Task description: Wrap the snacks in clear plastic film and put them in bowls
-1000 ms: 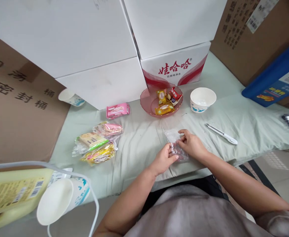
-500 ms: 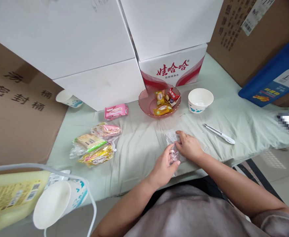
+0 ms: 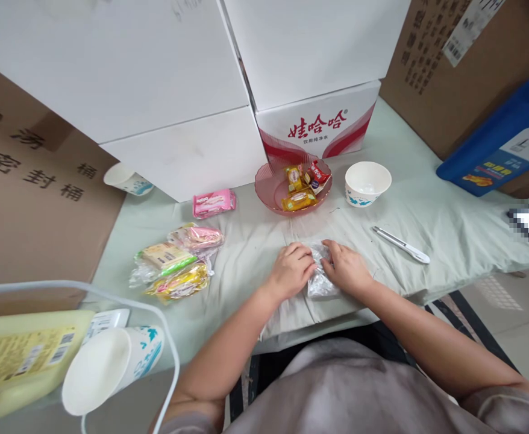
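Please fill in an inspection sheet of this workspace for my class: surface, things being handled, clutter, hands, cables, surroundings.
Surface: creased pale green cloth.
Things handled: crumpled clear plastic, lying between the hands.
Clutter: wrapped snacks at left; pink bowl holding more snacks; white paper bowl; box cutter.
Hands: left hand and right hand both have fingers on the plastic; grip firmness unclear.
Cables: pale cable looping at lower left.
Surroundings: white cartons behind; brown cartons either side; blue container at right.

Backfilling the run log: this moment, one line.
left hand: at left edge of clear plastic | right hand: on clear plastic | pink bowl: wrapped snacks inside | utility knife: lying right of hands
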